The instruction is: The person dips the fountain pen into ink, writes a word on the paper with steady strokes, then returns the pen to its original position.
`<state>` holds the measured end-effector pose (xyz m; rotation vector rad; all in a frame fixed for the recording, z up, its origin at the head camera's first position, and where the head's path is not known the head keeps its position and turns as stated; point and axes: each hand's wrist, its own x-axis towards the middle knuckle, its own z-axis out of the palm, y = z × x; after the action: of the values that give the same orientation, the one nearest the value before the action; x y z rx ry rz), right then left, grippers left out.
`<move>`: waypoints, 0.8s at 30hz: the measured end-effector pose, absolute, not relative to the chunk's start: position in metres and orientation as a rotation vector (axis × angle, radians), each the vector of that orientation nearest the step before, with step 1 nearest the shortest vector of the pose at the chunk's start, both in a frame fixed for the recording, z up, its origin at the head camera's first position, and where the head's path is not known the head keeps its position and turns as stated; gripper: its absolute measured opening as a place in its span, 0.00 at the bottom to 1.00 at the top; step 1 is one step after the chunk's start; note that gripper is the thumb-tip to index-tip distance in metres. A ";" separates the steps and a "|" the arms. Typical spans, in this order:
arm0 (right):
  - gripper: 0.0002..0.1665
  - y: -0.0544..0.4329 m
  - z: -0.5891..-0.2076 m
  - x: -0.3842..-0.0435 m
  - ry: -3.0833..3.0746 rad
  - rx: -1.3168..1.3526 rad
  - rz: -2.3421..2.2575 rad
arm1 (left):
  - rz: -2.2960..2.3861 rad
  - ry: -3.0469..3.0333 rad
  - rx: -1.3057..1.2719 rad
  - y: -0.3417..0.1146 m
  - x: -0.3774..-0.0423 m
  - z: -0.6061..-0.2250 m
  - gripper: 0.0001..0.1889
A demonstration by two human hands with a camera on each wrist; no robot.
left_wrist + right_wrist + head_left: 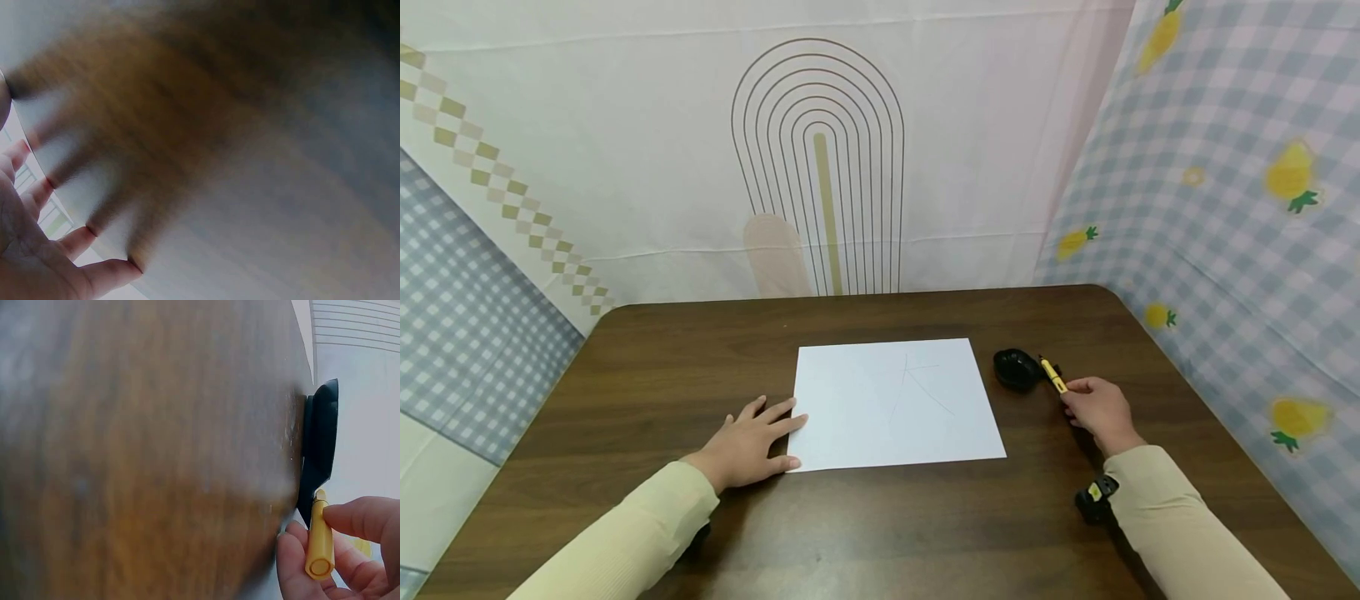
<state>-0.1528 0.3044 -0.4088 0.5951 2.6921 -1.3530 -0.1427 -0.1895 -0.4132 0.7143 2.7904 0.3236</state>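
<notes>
A white sheet of paper (850,408) lies on the table with a few thin dark lines on its right half. My left hand (748,446) rests at the paper's left edge, fingers spread and fingertips touching it. To the right of the paper, my right hand (1101,408) pinches a yellow pen (1054,377) between thumb and fingers. The pen's dark end points away from me, beside a glossy black rounded object (1017,370). In the right wrist view, the pen (320,544) shows its round yellow end, and the black object (323,428) appears beyond it.
The dark wooden table (880,533) has rounded far corners. Behind it hangs a white cloth (985,150) with printed arches. A blue checked cloth (1240,250) borders the right side. Each wrist carries a dark strapped device, such as the right one (1096,500).
</notes>
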 end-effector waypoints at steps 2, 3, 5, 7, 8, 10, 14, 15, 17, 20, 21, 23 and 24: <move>0.22 0.305 -0.409 -0.153 2.693 0.594 -1.328 | 0.323 2.793 0.716 -0.190 -0.143 -0.414 0.34; 0.22 0.306 -0.409 -0.153 2.692 0.594 -1.320 | 0.325 2.793 0.716 -0.190 -0.143 -0.414 0.34; 0.22 0.307 -0.409 -0.154 2.691 0.595 -1.303 | 0.326 2.795 0.717 -0.190 -0.143 -0.414 0.34; 0.22 0.307 -0.409 -0.154 2.692 0.593 -1.290 | 0.326 2.795 0.716 -0.190 -0.143 -0.415 0.34; 0.22 0.308 -0.409 -0.154 2.693 0.591 -1.284 | 0.325 2.796 0.718 -0.190 -0.144 -0.416 0.34; 0.23 0.307 -0.409 -0.153 2.698 0.582 -1.272 | 0.321 2.799 0.720 -0.190 -0.144 -0.416 0.34; 0.24 0.308 -0.410 -0.153 2.705 0.554 -1.256 | 0.321 2.798 0.722 -0.191 -0.143 -0.416 0.34; 0.24 0.308 -0.409 -0.153 2.705 0.546 -1.253 | 0.323 2.796 0.719 -0.190 -0.143 -0.415 0.34; 0.24 0.309 -0.409 -0.154 2.718 0.530 -1.211 | 0.325 2.791 0.717 -0.190 -0.143 -0.415 0.34; 0.25 0.311 -0.408 -0.154 2.749 0.507 -1.130 | 0.327 2.786 0.714 -0.190 -0.143 -0.414 0.34; 0.25 0.311 -0.408 -0.155 2.762 0.500 -1.103 | 0.328 2.786 0.712 -0.190 -0.143 -0.414 0.34; 0.25 0.311 -0.408 -0.155 2.783 0.491 -1.061 | 0.327 2.785 0.713 -0.190 -0.143 -0.413 0.34; 0.25 0.311 -0.408 -0.155 2.790 0.485 -1.052 | 0.326 2.785 0.712 -0.190 -0.143 -0.413 0.34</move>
<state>-0.1549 0.3111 -0.4079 0.4852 2.7904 -1.0522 -0.1430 -0.1897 -0.4131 0.7121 2.7851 0.3264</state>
